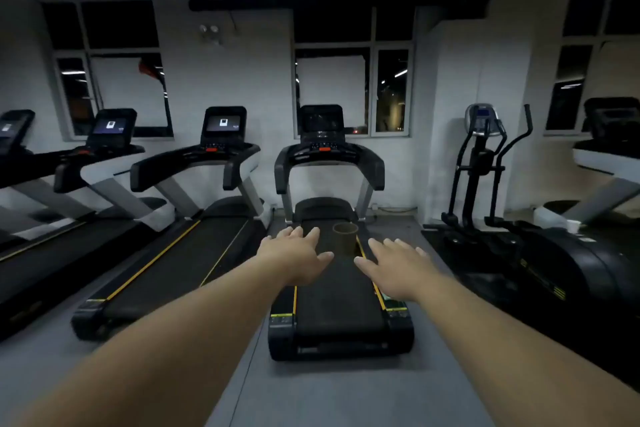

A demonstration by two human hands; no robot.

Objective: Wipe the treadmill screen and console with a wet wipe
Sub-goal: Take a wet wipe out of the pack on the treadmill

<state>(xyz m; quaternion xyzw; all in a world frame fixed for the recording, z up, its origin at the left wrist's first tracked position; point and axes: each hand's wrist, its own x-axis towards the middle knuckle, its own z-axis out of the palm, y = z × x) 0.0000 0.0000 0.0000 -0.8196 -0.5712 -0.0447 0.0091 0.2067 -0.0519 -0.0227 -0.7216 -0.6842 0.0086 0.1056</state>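
A black treadmill (pixel 341 302) stands straight ahead, its dark screen (pixel 322 121) at the far end and the console (pixel 323 149) with an orange button just below it. A brown open cylinder (pixel 345 237) stands upright on the belt. My left hand (pixel 298 253) and my right hand (pixel 394 269) are stretched forward over the belt, palms down, fingers spread, holding nothing. The cylinder sits between them, a little beyond the fingertips. No wet wipe is visible.
Several more treadmills (pixel 194 225) line the left side, two with lit screens. An elliptical trainer (pixel 485 170) stands to the right, with a white cup (pixel 573 226) and another machine (pixel 568 274) near it. Grey floor strips (pixel 252 350) run between the machines.
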